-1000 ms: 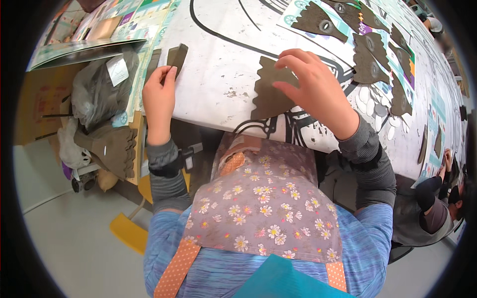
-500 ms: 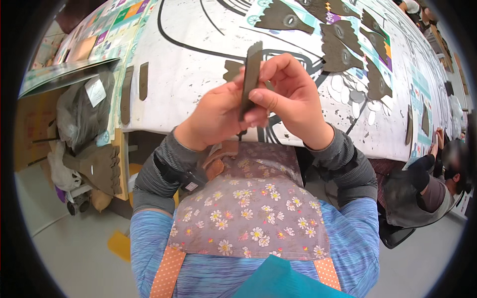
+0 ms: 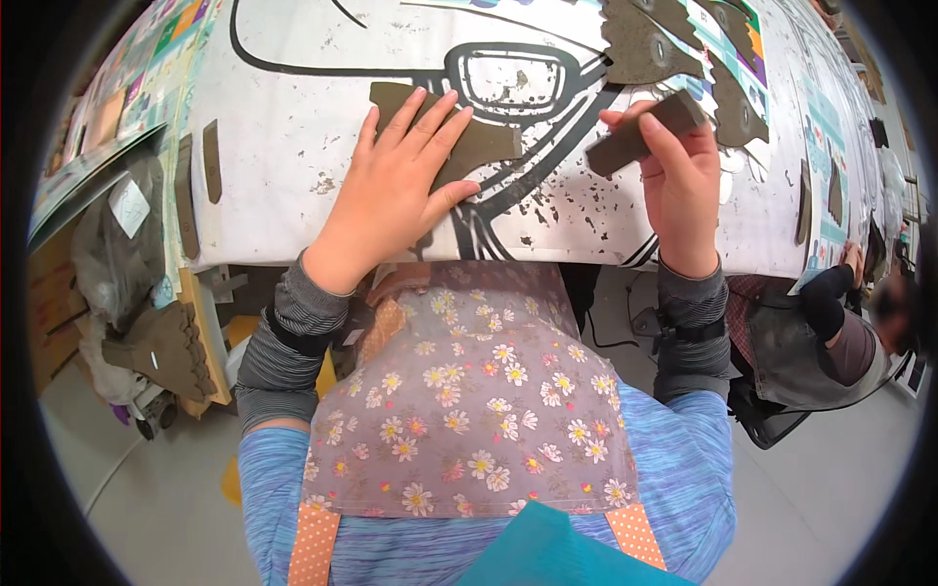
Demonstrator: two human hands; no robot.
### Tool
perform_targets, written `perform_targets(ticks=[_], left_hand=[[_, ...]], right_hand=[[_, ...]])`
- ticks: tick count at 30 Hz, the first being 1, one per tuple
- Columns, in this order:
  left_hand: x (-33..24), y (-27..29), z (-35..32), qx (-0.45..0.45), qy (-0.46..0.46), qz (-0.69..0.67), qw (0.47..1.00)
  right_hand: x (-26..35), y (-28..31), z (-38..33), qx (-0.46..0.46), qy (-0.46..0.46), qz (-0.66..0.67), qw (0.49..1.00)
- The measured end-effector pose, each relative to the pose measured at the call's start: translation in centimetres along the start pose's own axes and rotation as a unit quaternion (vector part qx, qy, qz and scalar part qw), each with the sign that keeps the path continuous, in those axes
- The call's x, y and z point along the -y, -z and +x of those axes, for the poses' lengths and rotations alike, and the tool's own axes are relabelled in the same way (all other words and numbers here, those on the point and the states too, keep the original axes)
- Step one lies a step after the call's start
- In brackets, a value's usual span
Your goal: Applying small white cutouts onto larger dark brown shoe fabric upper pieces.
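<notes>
Two bare hands work at the near edge of a table [image 3: 293, 117] covered with a white printed sheet bearing thick black line drawings. The table's front edge runs just above the person's flowered apron [image 3: 469, 410]; below it the grey floor [image 3: 127, 508] lies open on both sides of the body.

The left hand [image 3: 396, 190] lies flat, palm down, fingers spread and apart, pressing on a flat brown cut piece [image 3: 489, 142] that rests on the table near its front edge. The wrist bends back over the edge, and the forearm comes up in a grey striped sleeve.

The right hand [image 3: 679, 186] is raised a little above the table, its grip clamped on a small brown strip [image 3: 640, 132]: thumb beneath, fingers on top, the strip tilted with its far end higher.

Two narrow brown strips [image 3: 195, 176] lie upright side by side near the table's left edge. More dark cut pieces [image 3: 684, 49] lie at the far right of the sheet. Left of the table hangs a clear bag [image 3: 117, 244] with a white square label on it, and a stack of dark scalloped pieces [image 3: 166, 352] sits below it. At the right, another person's dark-sleeved arm [image 3: 831, 303] reaches toward the table edge.
</notes>
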State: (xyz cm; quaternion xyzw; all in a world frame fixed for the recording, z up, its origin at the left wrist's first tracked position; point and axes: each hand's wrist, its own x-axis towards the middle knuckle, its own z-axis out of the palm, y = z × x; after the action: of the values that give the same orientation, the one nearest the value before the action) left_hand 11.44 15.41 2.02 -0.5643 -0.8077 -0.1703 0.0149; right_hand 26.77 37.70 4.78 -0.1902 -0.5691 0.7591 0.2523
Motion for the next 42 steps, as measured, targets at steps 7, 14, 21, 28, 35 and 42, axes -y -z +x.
perform_targets(ticks=[7,14,21,28,35,42], left_hand=[[0.2,1.9,-1.8,0.115,-0.012,-0.026,0.993],[0.3,0.2,-1.3,0.019,-0.116,-0.118,0.986],[0.3,0.2,-0.9,0.034,-0.097,-0.143,0.984],[0.5,0.0,-0.6,0.035,-0.104,-0.148,0.983],[0.4,0.0,-0.5,0.036,-0.101,-0.147,0.983],[0.6,0.0,-0.7,0.046,-0.098,-0.156,0.982]], right_hand=[[-2.2,1.7,-2.5,0.022,0.059,-0.22,0.973],[-2.6,-0.2,-3.2,0.171,0.099,-0.353,0.914],[-3.5,-1.3,-2.4,0.203,0.221,-0.459,0.836],[-3.8,-1.8,-2.5,0.226,0.213,-0.469,0.827],[-3.8,-1.8,-2.2,0.236,0.21,-0.469,0.825],[-3.9,-1.8,-2.3,0.239,0.206,-0.466,0.826]])
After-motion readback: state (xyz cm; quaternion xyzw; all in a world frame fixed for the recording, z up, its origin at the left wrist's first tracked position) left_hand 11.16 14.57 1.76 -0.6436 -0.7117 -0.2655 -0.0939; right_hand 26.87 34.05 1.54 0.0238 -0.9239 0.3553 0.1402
